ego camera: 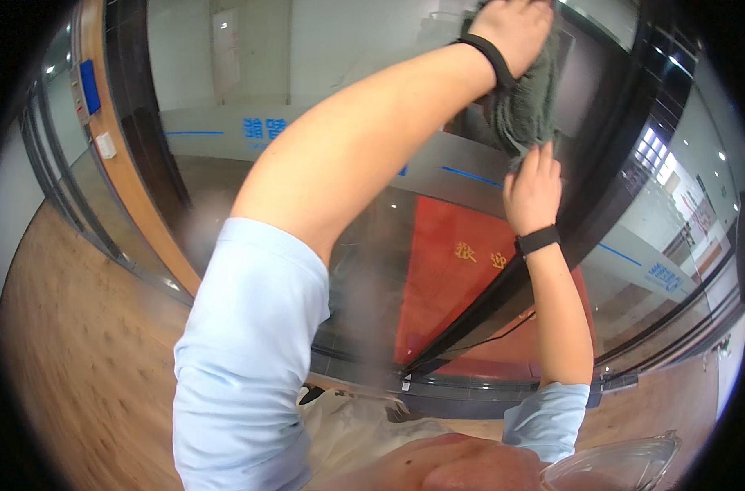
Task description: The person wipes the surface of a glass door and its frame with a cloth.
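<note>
Both my arms reach up towards a glass door (360, 245) with a dark frame. My left hand (516, 34), a black band on its wrist, is high up and closed on the upper part of a bunched grey-green cloth (529, 110); its fingertips run to the picture's top edge. Below it, my right hand (535, 190), also with a black wristband, has its fingers raised against the cloth's lower end. Whether those fingers grip the cloth or only touch it is not clear.
Behind the glass lies a red mat (452, 264) with yellow characters. A wooden door frame (145, 202) with a blue box (90, 86) and a white switch (106, 145) stands left. More glass panels (642, 245) are at right. The floor (71, 319) is wood-patterned.
</note>
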`<control>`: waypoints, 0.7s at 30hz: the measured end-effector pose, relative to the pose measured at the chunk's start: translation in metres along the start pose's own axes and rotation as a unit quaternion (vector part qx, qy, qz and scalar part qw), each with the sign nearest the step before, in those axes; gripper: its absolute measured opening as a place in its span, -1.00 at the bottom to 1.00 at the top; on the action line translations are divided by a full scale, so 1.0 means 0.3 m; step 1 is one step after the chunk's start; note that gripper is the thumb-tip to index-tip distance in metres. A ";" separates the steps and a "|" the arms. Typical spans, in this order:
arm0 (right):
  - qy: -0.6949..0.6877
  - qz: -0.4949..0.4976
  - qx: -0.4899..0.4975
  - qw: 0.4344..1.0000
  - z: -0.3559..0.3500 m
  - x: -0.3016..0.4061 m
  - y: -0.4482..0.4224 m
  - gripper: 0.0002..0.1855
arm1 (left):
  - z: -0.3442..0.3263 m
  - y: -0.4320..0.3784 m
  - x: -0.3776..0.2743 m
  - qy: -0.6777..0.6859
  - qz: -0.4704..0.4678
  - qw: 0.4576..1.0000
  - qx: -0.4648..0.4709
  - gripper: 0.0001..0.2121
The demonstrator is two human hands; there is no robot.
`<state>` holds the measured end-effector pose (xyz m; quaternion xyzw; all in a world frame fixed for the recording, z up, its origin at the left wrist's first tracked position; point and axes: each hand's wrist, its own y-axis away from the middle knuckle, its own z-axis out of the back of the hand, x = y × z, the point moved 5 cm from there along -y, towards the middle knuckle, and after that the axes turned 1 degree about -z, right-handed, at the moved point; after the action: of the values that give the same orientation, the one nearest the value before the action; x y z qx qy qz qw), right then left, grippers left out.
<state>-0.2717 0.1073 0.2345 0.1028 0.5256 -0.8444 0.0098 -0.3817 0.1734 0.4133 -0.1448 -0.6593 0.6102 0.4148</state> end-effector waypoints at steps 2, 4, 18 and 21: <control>-0.013 -0.005 -0.034 0.999 -0.011 0.037 -0.029 -0.46 | -0.020 0.012 0.030 0.018 -0.009 1.000 -0.018 -0.64; -0.037 -0.012 -0.052 0.998 -0.003 0.085 -0.065 -0.56 | 0.005 0.035 0.051 -0.073 -0.038 0.996 -0.037 -0.60; -0.066 0.070 -0.148 0.984 0.059 0.629 -0.375 -0.41 | 0.464 0.225 0.723 -0.157 0.000 0.987 -0.043 -0.58; -0.117 0.130 -0.171 0.970 0.068 0.812 -0.428 -0.42 | 0.607 0.331 0.919 -0.183 0.026 0.983 -0.017 -0.53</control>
<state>-0.5295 0.1690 0.3120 0.0676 0.6394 -0.7398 0.1984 -0.7141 0.2622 0.4398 -0.0546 -0.7307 0.6253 0.2687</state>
